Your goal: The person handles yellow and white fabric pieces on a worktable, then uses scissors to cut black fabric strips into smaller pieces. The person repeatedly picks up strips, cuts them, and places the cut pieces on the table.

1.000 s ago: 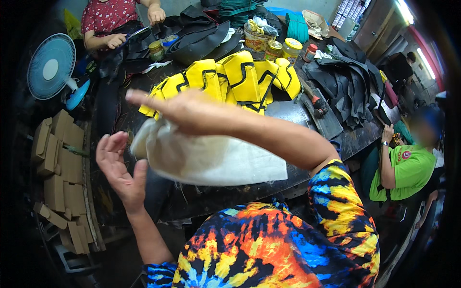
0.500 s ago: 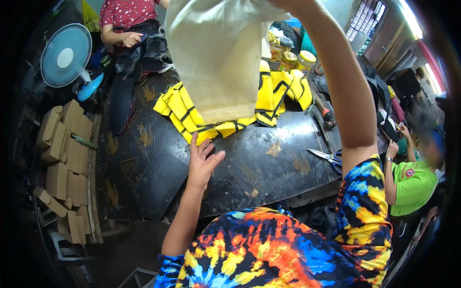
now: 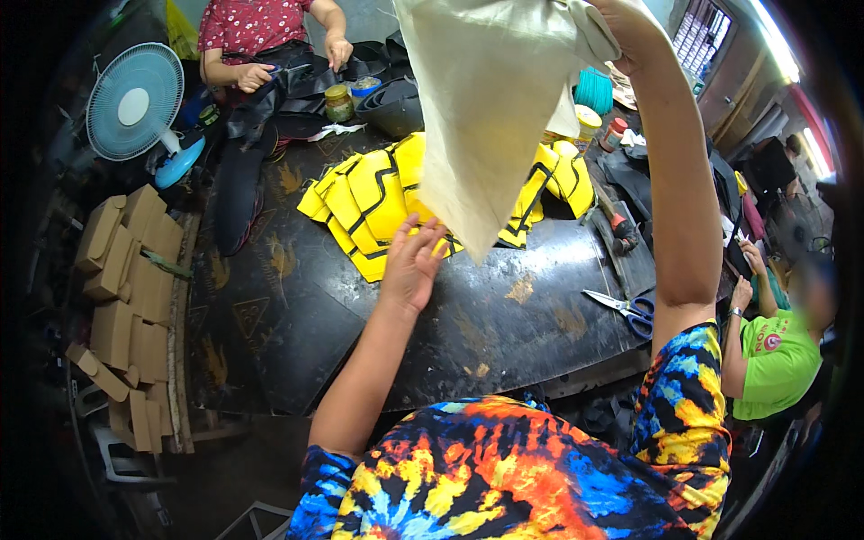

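Observation:
My right hand (image 3: 625, 36) is raised at the upper right, closed on a top corner of a large cream cloth (image 3: 490, 117). The cloth hangs down over the table and tapers to a point at its lower end. My left hand (image 3: 414, 265) is open, fingers apart and palm up, close by the cloth's lower left edge; whether the fingertips touch it I cannot tell. Behind the cloth, yellow pieces with black trim (image 3: 364, 207) lie overlapping on the dark table (image 3: 306, 333), partly hidden by the cloth.
Blue-handled scissors (image 3: 625, 310) lie at the right beside a power tool (image 3: 621, 225). Jars (image 3: 339, 103) stand farther back. A co-worker in red (image 3: 256, 27) handles black material; another in green (image 3: 774, 360) works at right. A fan (image 3: 135, 103) and cardboard boxes (image 3: 117, 333) are left.
The cream cloth has shifted right, and its lower end has gone from broad to pointed. My left hand has moved right and up, toward the cloth. Both my arms have moved.

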`<state>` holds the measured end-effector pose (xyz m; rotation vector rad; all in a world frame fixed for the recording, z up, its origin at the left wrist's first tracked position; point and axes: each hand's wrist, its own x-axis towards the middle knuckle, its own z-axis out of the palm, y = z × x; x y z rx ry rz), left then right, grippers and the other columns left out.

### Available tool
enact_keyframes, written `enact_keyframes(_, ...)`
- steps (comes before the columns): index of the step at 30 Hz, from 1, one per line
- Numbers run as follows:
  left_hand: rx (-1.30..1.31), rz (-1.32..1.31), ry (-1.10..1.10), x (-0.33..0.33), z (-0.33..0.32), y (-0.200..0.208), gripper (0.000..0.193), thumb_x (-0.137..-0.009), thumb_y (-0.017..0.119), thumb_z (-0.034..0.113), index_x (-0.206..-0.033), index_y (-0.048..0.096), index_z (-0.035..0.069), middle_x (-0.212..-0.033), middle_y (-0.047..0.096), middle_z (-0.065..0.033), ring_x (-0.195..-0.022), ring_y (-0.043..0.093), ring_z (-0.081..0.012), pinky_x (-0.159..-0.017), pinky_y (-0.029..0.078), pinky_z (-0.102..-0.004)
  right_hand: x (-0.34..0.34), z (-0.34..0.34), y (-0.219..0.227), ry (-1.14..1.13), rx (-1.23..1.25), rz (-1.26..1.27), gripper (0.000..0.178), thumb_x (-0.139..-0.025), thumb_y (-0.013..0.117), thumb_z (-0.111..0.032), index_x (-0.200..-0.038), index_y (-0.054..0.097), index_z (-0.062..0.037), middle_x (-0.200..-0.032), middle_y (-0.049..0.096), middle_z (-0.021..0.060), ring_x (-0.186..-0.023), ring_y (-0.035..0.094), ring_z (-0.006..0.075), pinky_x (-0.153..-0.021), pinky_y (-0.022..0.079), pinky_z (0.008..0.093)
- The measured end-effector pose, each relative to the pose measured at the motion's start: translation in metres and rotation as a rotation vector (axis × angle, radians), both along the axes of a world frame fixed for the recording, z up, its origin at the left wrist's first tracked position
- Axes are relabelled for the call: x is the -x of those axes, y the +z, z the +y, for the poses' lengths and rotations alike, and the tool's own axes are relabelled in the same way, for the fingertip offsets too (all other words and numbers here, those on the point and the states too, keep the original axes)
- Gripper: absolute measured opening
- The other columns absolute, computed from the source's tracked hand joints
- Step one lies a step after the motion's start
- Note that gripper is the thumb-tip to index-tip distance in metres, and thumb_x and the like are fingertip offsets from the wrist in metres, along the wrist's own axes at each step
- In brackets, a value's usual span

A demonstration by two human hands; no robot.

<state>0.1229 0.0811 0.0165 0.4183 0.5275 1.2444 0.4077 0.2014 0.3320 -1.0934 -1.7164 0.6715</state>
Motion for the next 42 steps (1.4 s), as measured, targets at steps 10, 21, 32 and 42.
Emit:
enact_keyframes(10, 0.04, -0.314, -0.219, -0.048, -0.013, -0.009, 0.05, -0.093, 0.07, 0.018, -0.138, 0.05, 0.009, -0.141, 0.058, -0.0077, -0.135, 0.052, -0.031, -0.112, 0.045, -0.0515, 0.024, -0.07, 0.019, -0.188, -0.061, 0.296, 0.024, -0.091, 0.071, -0.015, -0.109, 0.075, 0.001, -0.09, 0.072, 0.0045, -0.075, 0.065, 0.0114, -0.063, 0.05, 0.0232)
enact_keyframes(21, -0.138, 0.011, 0.135, 0.002, -0.018, 0.028, 0.061, -0.088, 0.061, -0.005, -0.145, 0.039, 0.005, -0.134, 0.06, -0.0118, -0.124, 0.06, -0.0206, -0.109, 0.048, -0.0372, -0.079, -0.024, -0.029, -0.199, -0.109, 0.198, 0.083, -0.092, 0.074, -0.012, -0.161, 0.028, -0.0005, -0.143, 0.058, 0.0159, -0.124, 0.06, 0.0211, -0.101, 0.051, 0.0307)
enact_keyframes(32, -0.488, 0.256, 0.208, 0.029, 0.049, 0.08, 0.068, -0.08, 0.059, -0.011, -0.144, 0.041, 0.004, -0.131, 0.061, -0.0117, -0.118, 0.063, -0.0206, -0.106, 0.051, -0.036, -0.183, -0.013, -0.072, -0.526, -0.105, 0.004, 0.089, -0.087, 0.075, -0.016, -0.161, 0.029, -0.0007, -0.144, 0.054, 0.0193, -0.125, 0.056, 0.0242, -0.107, 0.044, 0.0329)
enact_keyframes(42, -0.628, 0.321, 0.192, 0.028, 0.094, 0.127, 0.068, -0.085, 0.059, -0.014, -0.148, 0.038, -0.001, -0.129, 0.064, -0.014, -0.119, 0.064, -0.0214, -0.104, 0.053, -0.034, -0.197, -0.02, -0.087, -0.571, -0.231, 0.04, 0.097, -0.084, 0.082, -0.02, -0.16, 0.026, 0.0022, -0.141, 0.057, 0.0223, -0.123, 0.058, 0.0245, -0.104, 0.047, 0.0328)
